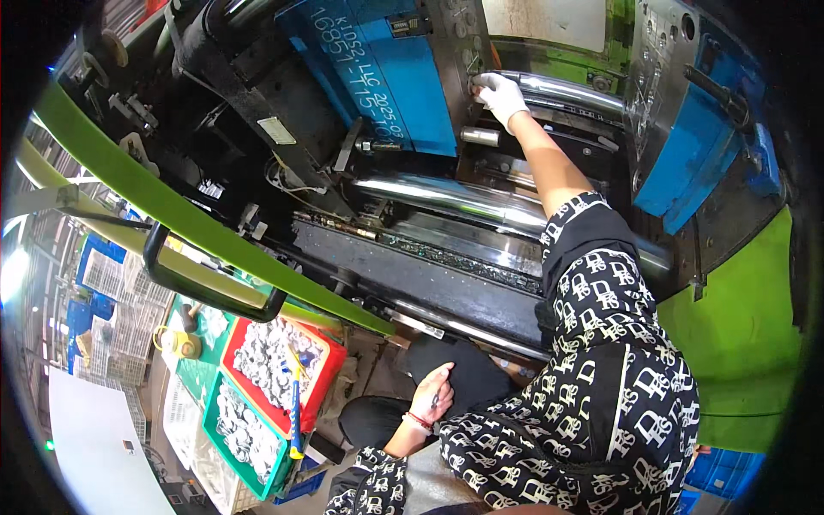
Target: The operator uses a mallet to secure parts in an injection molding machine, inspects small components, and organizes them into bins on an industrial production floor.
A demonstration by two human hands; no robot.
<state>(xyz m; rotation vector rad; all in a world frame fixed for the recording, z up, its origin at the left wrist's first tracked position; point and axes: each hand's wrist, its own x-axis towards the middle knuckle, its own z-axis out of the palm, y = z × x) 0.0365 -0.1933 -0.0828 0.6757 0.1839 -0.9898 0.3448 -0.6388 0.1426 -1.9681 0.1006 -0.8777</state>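
Observation:
My right hand (500, 96), in a white glove, reaches far forward between two halves of a blue-and-steel mould. Its bent fingers are at the steel face of the left mould half (459, 51); what they pinch, if anything, is hidden. Opposite stands the right mould half (657, 94), apart from my hand. My left hand (432, 395) is bare, with a red bracelet at the wrist, and rests low near my dark-clad knee (459, 365). Its fingers are curled around something small and dark that I cannot make out.
Polished steel tie bars (455, 202) run beneath my right arm. A green machine door frame (172, 206) with a black handle (210, 296) crosses the left. Beyond it, a red tray (330, 378) and a green tray (266, 489) hold many small grey parts; a blue-and-yellow-handled tool (296, 421) lies across them.

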